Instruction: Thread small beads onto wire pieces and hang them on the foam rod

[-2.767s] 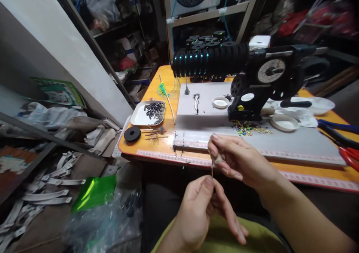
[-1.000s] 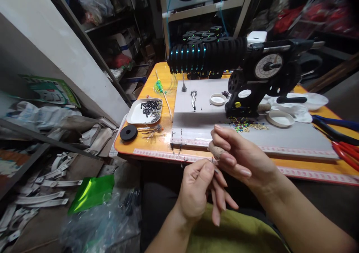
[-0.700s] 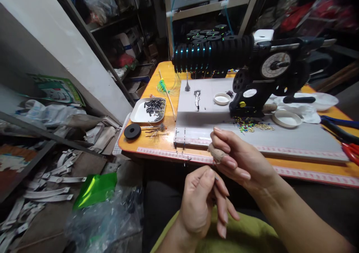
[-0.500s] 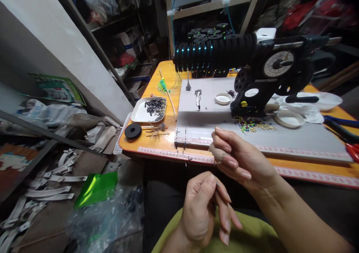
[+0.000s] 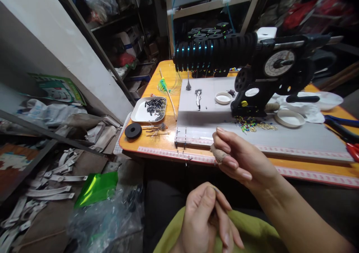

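Observation:
My left hand point(image 5: 203, 217) is low over the lap, its thumb pressed on the index finger. A tiny tip of something shows at that pinch, too small to name. My right hand point(image 5: 238, 156) is above it, in front of the table edge, fingers curled with the thumb side up. Beige tape point(image 5: 218, 155) wraps one of its fingers. What the right fingers hold, if anything, cannot be made out. Nearest on the grey board point(image 5: 207, 127) are small multicoloured beads point(image 5: 246, 124). Two dark beaded strands point(image 5: 185, 135) lie at the board's left corner.
A black machine with spools point(image 5: 215, 55) and a crank handle point(image 5: 303, 99) stands on the board. Left of it are a white tray point(image 5: 136, 113) of black pieces and a black spool point(image 5: 133, 131). Pliers point(image 5: 340, 131) lie at right. A measuring tape point(image 5: 316, 175) runs along the table edge.
My left hand has dropped a little lower, away from the right hand, still pinched. The right hand has hardly moved.

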A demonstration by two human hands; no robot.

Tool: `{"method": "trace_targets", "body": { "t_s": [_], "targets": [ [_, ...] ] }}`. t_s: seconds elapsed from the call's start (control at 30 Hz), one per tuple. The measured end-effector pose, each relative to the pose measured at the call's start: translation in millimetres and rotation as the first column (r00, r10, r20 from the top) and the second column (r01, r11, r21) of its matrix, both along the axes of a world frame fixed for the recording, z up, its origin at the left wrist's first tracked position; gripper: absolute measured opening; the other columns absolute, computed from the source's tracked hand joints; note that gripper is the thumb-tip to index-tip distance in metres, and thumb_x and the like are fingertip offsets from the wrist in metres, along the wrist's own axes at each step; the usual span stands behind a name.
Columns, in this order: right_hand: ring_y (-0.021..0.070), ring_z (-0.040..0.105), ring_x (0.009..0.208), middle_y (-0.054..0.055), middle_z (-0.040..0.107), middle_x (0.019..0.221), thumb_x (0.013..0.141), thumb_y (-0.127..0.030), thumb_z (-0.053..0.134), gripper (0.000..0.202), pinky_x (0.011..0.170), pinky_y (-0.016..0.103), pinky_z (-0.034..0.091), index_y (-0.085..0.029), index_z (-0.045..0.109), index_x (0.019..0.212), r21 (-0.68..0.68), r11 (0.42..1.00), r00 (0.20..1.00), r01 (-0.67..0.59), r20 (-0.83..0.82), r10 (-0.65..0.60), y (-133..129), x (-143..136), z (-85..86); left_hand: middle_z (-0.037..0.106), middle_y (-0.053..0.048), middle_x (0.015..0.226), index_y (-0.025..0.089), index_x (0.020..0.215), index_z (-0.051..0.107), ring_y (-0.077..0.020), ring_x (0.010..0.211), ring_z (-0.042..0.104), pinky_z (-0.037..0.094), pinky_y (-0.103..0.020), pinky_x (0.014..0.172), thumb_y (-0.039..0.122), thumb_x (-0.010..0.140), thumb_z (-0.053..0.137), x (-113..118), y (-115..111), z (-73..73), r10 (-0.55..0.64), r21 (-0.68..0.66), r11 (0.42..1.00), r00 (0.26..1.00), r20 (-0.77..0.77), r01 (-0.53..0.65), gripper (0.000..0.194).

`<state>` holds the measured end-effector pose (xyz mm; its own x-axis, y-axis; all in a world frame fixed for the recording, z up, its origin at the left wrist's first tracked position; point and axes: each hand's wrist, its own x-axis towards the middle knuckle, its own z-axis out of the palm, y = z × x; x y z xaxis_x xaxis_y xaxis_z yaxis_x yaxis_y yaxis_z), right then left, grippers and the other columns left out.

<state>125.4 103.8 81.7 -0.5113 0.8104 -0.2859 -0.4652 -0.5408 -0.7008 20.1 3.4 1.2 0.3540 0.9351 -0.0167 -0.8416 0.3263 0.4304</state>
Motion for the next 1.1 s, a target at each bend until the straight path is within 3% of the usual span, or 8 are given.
{"method": "trace_targets", "body": {
  "t_s": [0.3, 0.77, 1.1],
  "targets": [
    [-0.0015, 0.021, 0.022, -0.007, 0.048, 0.04, 0.081, -0.048, 0.065, 0.045, 0.023, 0.007, 0.013, -0.019, 0.038, 0.059, 0.021, 1.0, 1.0, -0.011, 0.022, 0.011, -1, 2, -2.3, 0.04, 0.006, 0.032, 0.011, 0.078, 0.064, -0.005, 0.021, 0.035, 0.048, -0.018, 0.038, 0.032, 0.103, 0.03, -1, -4, -7.1, 0.04, -0.004, 0.999, 0.995, 0.092, -0.04, 0.047],
    [-0.0016, 0.021, 0.022, -0.007, 0.048, 0.042, 0.085, -0.048, 0.062, 0.045, 0.023, 0.007, 0.014, -0.019, 0.039, 0.06, 0.022, 1.0, 1.0, 0.011, 0.018, -0.011, -2, 4, -4.7, 0.046, 0.006, 0.032, 0.013, 0.073, 0.058, -0.0067, 0.018, 0.036, 0.043, -0.019, 0.034, 0.042, 0.099, 0.042, 0, -10, -12.6, 0.048, -0.057, 0.997, 0.997, -0.053, -0.051, 0.042],
    [-0.0016, 0.02, 0.022, -0.007, 0.047, 0.042, 0.086, -0.047, 0.06, 0.044, 0.023, 0.007, 0.013, -0.019, 0.038, 0.06, 0.044, 0.999, 0.999, 0.032, 0.025, -0.033, 0, 8, -5.5, 0.055, 0.002, 0.037, 0.012, 0.074, 0.06, -0.0081, 0.021, 0.043, 0.035, -0.015, 0.028, 0.045, 0.097, 0.045, 1, -9, -7.3, 0.009, -0.005, 1.0, 0.997, -0.08, -0.009, 0.043]
  ]
}}
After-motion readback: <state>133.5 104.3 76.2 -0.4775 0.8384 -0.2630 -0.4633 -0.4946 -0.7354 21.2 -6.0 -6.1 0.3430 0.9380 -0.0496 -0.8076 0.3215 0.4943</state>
